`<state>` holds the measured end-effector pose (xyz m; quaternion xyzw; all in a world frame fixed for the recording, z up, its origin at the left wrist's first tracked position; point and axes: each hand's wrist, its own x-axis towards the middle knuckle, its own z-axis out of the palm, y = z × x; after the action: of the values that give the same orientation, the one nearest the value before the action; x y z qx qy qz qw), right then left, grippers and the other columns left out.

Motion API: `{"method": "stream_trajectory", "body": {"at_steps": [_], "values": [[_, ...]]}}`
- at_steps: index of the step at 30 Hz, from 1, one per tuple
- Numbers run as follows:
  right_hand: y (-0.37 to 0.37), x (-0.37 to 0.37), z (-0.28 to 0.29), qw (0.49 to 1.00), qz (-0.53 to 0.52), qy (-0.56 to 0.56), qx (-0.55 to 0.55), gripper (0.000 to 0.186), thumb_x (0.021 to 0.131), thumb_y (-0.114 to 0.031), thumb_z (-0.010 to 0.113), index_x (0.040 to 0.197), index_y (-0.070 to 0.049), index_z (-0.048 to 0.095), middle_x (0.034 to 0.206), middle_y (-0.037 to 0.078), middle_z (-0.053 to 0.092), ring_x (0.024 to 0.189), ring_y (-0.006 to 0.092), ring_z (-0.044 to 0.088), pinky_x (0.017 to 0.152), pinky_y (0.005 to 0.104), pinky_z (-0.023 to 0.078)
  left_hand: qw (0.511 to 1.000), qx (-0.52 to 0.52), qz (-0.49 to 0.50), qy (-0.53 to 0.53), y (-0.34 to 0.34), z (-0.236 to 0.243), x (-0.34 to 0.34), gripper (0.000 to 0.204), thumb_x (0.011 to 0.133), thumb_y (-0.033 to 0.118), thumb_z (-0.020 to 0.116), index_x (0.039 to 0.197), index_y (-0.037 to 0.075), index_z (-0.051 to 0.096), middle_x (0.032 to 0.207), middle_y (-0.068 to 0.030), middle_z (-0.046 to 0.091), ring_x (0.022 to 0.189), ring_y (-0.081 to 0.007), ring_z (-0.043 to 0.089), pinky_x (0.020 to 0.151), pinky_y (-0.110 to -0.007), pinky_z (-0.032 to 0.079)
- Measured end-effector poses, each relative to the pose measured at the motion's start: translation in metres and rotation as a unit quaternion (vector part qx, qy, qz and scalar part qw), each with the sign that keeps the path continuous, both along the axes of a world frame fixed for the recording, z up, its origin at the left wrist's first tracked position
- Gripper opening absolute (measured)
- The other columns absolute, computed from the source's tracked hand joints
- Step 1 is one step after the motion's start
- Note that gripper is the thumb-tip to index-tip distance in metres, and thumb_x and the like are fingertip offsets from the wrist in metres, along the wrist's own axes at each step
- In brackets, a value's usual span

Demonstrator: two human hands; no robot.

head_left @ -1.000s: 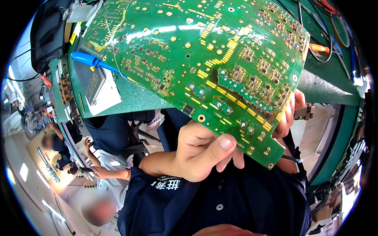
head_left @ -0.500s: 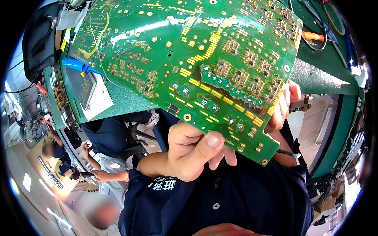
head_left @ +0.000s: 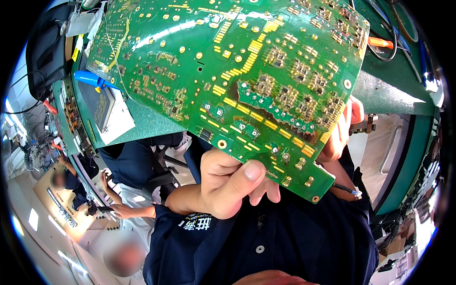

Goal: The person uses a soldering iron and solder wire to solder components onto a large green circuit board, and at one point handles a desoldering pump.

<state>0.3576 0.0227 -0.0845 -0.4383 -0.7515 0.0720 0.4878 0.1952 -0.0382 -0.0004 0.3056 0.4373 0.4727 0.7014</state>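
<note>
A large green circuit board (head_left: pixel 209 104) with gold pads, clusters of small components and a dark, ragged-edged patch fills the upper middle. My left hand (head_left: pixel 232 186) grips its lower edge, thumb on the face, other fingers curled underneath. My right hand (head_left: pixel 341 133) holds the right edge, mostly hidden behind the board. A short cable with a white connector (head_left: pixel 357 194) hangs near the board's lower right corner. A blue tool (head_left: pixel 92 80) and a thin wire lie at the board's left edge.
The green bench (head_left: pixel 389 85) holds an orange-handled tool (head_left: pixel 380 42), cables, a dark rectangular item on white paper (head_left: pixel 114 123), a black bag (head_left: pixel 47 47) and a row of parts (head_left: pixel 76 123). A co-worker's hand (head_left: pixel 121 210) holds a dark object at lower left; another person (head_left: pixel 73 185) is farther back.
The board and both my hands have shifted left in the view since a second ago, as has much of the surrounding scene. Both hands keep their grip on the board.
</note>
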Motion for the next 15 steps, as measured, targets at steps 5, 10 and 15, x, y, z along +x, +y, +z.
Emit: {"method": "stream_trajectory", "body": {"at_steps": [5,10,15], "values": [[0.0010,0.0002,0.0007,1.000,-0.001,-0.005,0.004,0.019,0.067,-0.022,0.064,0.075,-0.005,0.064,0.082,0.010,0.067,0.075,0.0238,0.064,0.092,0.0398,0.030,1.000,-0.009,0.005,-0.004,-0.0008,0.0004,0.0004,0.046,0.097,0.033,0.048,0.104,-0.012,0.055,0.078,-0.0232,0.066,0.050,-0.0183,0.064,0.032,-0.019,0.040],[0.0008,0.0033,-0.0001,0.999,-0.002,-0.038,0.008,0.015,0.069,-0.021,0.062,0.074,-0.007,0.064,0.079,0.008,0.067,0.074,0.0218,0.064,0.093,0.0396,0.029,0.999,-0.030,0.000,-0.019,-0.0021,0.0019,-0.0015,0.046,0.097,0.033,0.050,0.110,-0.011,0.053,0.084,-0.0248,0.066,0.053,-0.0204,0.066,0.033,-0.020,0.042],[0.0012,0.0014,-0.0009,0.999,-0.010,-0.033,0.008,0.013,0.069,-0.020,0.061,0.072,-0.007,0.064,0.077,0.007,0.067,0.072,0.0206,0.064,0.093,0.0390,0.029,0.999,-0.031,0.001,-0.022,-0.0023,0.0018,-0.0010,0.044,0.097,0.032,0.050,0.111,-0.010,0.052,0.086,-0.0252,0.065,0.055,-0.0223,0.066,0.033,-0.021,0.043]]}}
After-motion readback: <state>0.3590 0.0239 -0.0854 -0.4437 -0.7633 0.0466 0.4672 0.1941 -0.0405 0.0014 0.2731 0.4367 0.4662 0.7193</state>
